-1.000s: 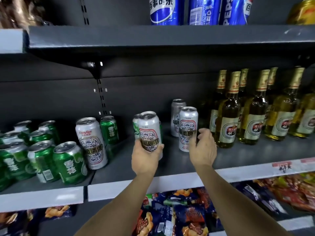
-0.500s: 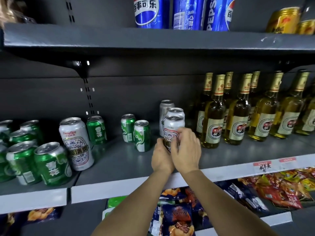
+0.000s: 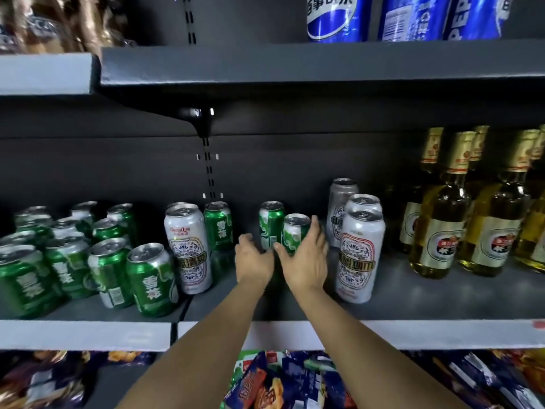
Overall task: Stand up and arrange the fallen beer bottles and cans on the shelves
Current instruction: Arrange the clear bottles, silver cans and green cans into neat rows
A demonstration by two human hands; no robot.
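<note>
Two small green beer cans stand upright mid-shelf, one in front and one behind. My right hand wraps the front green can, thumb on its left and fingers on its right. My left hand reaches beside it at the base of the rear green can, fingers loosely spread; whether it touches is hidden. Three tall white beer cans stand in a row just right of my hands. Another tall white can stands to the left.
Several green cans crowd the left part of the grey shelf. Upright amber beer bottles fill the right. Blue Pepsi cans sit on the shelf above, and snack bags lie below.
The white can I held now stands at the front of the white row. Both hands have let go of it and moved left to the two green cans.
</note>
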